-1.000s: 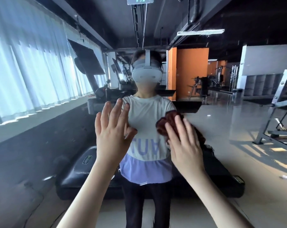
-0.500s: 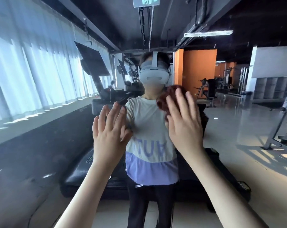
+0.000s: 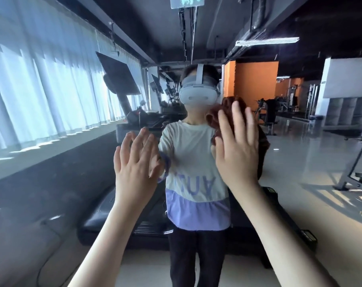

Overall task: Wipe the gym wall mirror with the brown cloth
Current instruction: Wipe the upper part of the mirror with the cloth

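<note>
Brown cloth [image 3: 263, 141]: it lies flat against the mirror [image 3: 310, 172], under the right hand, beside the reflected head of the person.
Right hand [image 3: 236, 154]: the palm and the straight, spread fingers press the cloth on the glass; no finger curls round it.
Left hand [image 3: 134, 162]: flat and empty, with the fingers straight. It seems to rest on the glass just beside the reflected shoulder, as a support.
Step in hand: I judge that the wiping itself is going on, in the middle part of the mirror.
Progress: I cannot tell; no clear border between wiped and unwiped glass is visible.
Next move: it calls for an even pressure of the whole palm, so that the cloth slides with the hand and does not fold or drop.
Shirt letters [image 3: 196, 185]: the reflection shows "TUA" with the letters mirrored, so probably "AUT" in reality; more letters may be hidden.
Ceiling sign [image 3: 186, 1]: green and white, too blurred to read.
Treadmill label [image 3: 270, 189]: small and green, too small to read.
</note>
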A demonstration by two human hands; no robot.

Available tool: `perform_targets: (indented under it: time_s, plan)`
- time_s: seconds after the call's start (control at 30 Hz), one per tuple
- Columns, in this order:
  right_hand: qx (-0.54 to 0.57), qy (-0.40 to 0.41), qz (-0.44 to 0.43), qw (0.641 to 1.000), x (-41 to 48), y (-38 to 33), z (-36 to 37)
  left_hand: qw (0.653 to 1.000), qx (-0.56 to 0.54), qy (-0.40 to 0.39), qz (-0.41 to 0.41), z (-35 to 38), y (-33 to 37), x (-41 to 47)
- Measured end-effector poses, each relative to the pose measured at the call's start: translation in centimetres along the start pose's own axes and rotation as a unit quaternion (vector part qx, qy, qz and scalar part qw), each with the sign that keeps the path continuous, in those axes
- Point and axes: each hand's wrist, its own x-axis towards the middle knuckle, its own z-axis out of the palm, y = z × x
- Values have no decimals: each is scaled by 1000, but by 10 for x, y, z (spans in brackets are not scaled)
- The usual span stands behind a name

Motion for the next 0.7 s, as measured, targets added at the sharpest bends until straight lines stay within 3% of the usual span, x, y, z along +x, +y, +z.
perform_targets:
  time_s: [0.13,0.17,0.23,0.37,0.43,0.53,0.6,0.63,0.7]
  plan:
    - [-36,-101,-206,973,-31,1,7,997,-39,31,55,2,25,7]
    - [-48,-109,-225,967,-30,7,3,997,-46,30,61,4,30,10]
    - [-54,-80,-173,980,-22,19,-4,997,-42,27,59,11,34,13]
    - [-13,-3,45,999,-17,17,-9,997,-21,37,62,19,31,11]
    - [-14,-23,28,999,-40,5,-2,997,-20,41,68,19,30,11]
    - [-63,-107,-137,983,-86,1,4,997,-20,36,69,20,30,12]
    - [-93,-129,-190,969,-92,11,0,997,-20,32,67,21,31,11]
    - [-95,-118,-178,972,-87,16,-2,997,-21,33,66,22,30,11]
    - [-71,-77,-75,992,-70,22,-7,997,-19,35,65,22,31,11]
